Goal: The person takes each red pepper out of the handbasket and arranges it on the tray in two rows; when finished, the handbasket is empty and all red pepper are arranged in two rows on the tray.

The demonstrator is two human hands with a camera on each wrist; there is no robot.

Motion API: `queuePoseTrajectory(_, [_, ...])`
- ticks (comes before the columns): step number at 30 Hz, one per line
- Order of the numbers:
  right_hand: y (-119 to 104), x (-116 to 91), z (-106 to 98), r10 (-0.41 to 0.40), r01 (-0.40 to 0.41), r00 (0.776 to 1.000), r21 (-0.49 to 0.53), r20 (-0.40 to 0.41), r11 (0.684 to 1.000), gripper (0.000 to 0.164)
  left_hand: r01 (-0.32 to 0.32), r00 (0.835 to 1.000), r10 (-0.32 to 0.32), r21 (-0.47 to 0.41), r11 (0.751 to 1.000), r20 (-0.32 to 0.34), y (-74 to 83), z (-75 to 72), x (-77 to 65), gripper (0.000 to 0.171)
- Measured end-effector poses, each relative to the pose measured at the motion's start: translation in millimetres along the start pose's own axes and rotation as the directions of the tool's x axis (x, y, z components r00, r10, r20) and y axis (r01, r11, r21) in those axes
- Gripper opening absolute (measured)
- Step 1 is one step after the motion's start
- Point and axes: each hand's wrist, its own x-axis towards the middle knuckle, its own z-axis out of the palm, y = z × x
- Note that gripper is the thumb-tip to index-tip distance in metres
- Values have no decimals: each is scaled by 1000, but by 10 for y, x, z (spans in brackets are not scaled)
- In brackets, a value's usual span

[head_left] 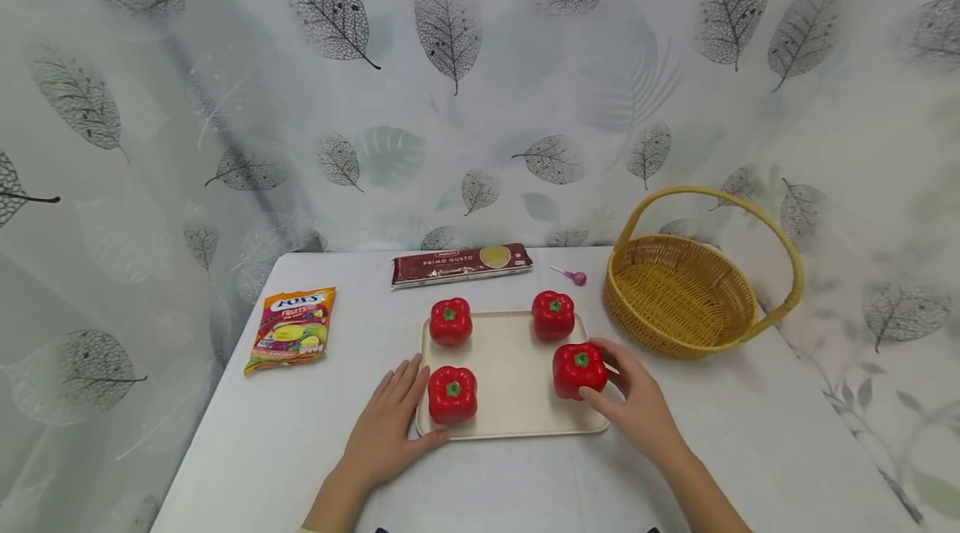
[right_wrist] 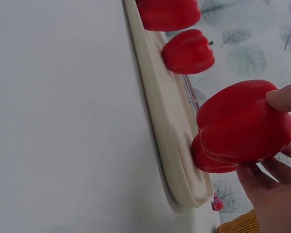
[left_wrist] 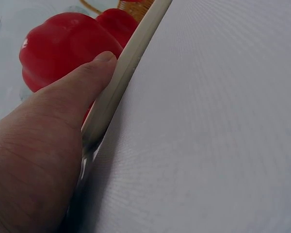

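A cream rectangular tray (head_left: 513, 375) lies on the white table with red bell peppers at its corners. My right hand (head_left: 637, 404) grips one bell pepper (head_left: 576, 379) over the front right corner, thumb on one side and fingers on the other. In the right wrist view this held pepper (right_wrist: 245, 124) shows above the tray surface. At the tray's left side rests my left hand (head_left: 386, 429), fingers extended along the edge. Its thumb (left_wrist: 94, 73) lies against the front rim, beside the front left pepper (head_left: 452, 396). Two more peppers, back left (head_left: 450, 323) and back right (head_left: 552, 316), sit on the tray.
Behind the tray lies a brown PRIMO GUSTO packet (head_left: 461, 265), with a pink lollipop (head_left: 576, 276) to its right. A wicker basket (head_left: 678, 296) with a tall handle stands at the back right. An orange FOX'S candy bag (head_left: 291, 329) lies on the left.
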Motion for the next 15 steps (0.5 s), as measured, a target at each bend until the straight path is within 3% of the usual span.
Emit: queuePoseTrajectory(15, [69, -23, 143, 61, -61, 998, -1, 28, 998, 78, -6, 1000, 6, -3, 1000, -2, -20, 7, -5, 112])
